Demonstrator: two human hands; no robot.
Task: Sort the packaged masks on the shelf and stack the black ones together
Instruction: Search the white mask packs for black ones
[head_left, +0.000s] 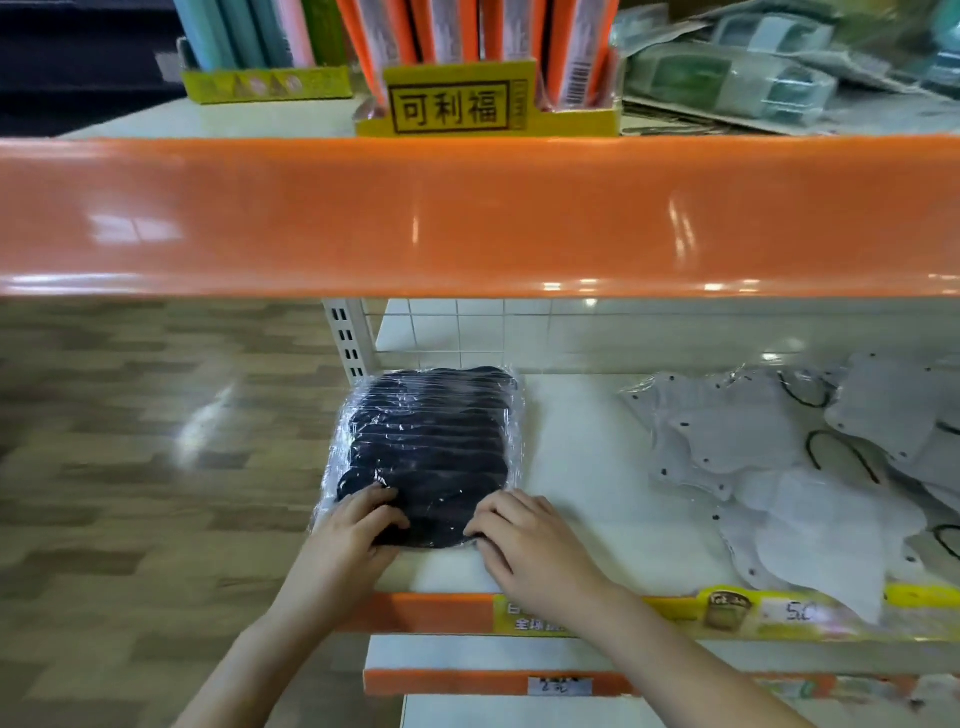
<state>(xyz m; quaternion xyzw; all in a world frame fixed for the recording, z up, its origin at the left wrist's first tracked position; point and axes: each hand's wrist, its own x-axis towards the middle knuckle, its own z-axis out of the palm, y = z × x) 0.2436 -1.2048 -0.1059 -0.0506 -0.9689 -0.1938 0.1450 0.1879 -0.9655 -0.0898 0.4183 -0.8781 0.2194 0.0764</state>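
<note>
The black mask stack (426, 457) sat at the shelf's (576, 467) left end, your left hand (358, 525) and right hand (524, 540) pressing its near edge with curled fingers, so that looked nearly done, white masks (810, 478) loose at 3 o'clock.

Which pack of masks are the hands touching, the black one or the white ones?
The black mask pack at the shelf's left end. The left hand and right hand rest on its near edge. The white masks lie untouched to the right.
</note>
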